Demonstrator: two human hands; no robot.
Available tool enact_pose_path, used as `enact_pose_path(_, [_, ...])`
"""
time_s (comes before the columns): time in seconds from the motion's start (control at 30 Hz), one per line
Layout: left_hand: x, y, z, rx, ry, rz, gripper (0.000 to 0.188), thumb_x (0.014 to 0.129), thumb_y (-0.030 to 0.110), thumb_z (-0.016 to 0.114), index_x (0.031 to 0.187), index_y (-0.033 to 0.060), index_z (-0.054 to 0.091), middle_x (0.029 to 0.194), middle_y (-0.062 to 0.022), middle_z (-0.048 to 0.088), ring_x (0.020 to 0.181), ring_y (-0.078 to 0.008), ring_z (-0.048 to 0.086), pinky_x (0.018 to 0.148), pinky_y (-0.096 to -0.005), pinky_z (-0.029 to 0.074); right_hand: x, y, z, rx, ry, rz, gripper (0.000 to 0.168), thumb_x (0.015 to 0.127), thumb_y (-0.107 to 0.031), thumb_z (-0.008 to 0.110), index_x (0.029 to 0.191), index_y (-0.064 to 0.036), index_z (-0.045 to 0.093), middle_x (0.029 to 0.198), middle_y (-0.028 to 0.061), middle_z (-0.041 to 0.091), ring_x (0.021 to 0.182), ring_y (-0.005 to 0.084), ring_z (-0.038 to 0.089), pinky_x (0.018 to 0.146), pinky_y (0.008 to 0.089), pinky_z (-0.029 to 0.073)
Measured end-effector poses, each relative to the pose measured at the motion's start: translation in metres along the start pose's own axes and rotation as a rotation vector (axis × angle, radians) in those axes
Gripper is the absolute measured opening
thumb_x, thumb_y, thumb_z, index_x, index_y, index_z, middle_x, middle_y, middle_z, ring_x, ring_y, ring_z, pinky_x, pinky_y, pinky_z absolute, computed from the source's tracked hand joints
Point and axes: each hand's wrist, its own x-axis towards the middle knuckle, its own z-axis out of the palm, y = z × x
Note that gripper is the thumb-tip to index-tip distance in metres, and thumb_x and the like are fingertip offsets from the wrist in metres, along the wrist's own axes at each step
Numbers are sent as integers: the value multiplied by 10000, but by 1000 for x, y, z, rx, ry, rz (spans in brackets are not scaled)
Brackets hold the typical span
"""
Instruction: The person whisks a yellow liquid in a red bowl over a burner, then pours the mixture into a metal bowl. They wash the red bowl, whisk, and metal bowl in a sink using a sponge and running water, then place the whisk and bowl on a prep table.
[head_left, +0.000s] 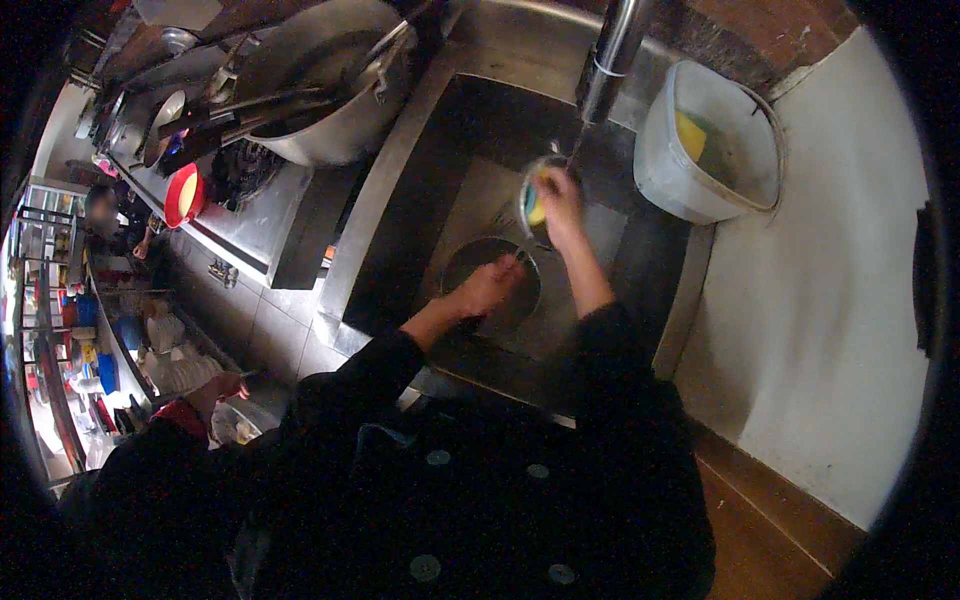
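Over a deep metal sink (652, 277), my left hand (491, 285) grips the handle of a round strainer or ladle (527, 196); blur hides its exact kind. My right hand (555, 199) presses a yellow and green sponge (537, 206) against its round head. Both are just below the metal faucet (598, 97). Beneath my left hand, a round pan or bowl (469, 259) lies in the sink; its lower part is dark and partly hidden.
A white plastic tub (660, 176) holding a yellow sponge (690, 136) stands at the sink's right corner, by the wall. At left are a large metal pot (330, 139), pan handles and a red bowl (171, 202) on the stove. Co-workers are at far left and lower left.
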Motion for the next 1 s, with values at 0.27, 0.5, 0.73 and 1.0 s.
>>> enact_pose_path(0.27, [11, -11, -33, -3, -137, -222, 216, 853, 229, 428, 949, 53, 510, 708, -149, 563, 630, -273, 546, 573, -388, 421, 1, -21, -52, -691, -29, -474, 163, 711, -44, 562, 868, -58, 599, 854, 132, 545, 850, 307, 508, 783, 358, 405])
enact_pose_path(0.5, [28, 7, -21, 350, -66, 82, 266, 856, 269, 406, 957, 43, 504, 800, -211, 568, 765, -392, 540, 669, -463, 416, -35, 1, 8, -704, -216, -751, 318, 601, 58, 555, 880, -90, 593, 969, 104, 508, 907, 289, 470, 815, 365, 375])
enact_pose_path(0.73, [23, 10, -19, 144, -172, -70, 252, 840, 260, 445, 945, 36, 496, 774, -219, 562, 711, -383, 549, 636, -449, 426, 1, 2, -17, -375, 309, -323, 232, 656, 45, 551, 867, -50, 556, 820, 95, 569, 838, 223, 512, 751, 310, 401])
enact_pose_path(1.0, [11, 17, -53, -168, -281, -377, 269, 873, 313, 407, 917, 62, 495, 618, -87, 503, 484, -191, 491, 436, -349, 406, -2, 27, -69, -1717, -508, -902, 169, 700, -66, 551, 862, -32, 582, 1055, 44, 514, 984, 210, 486, 763, 321, 434])
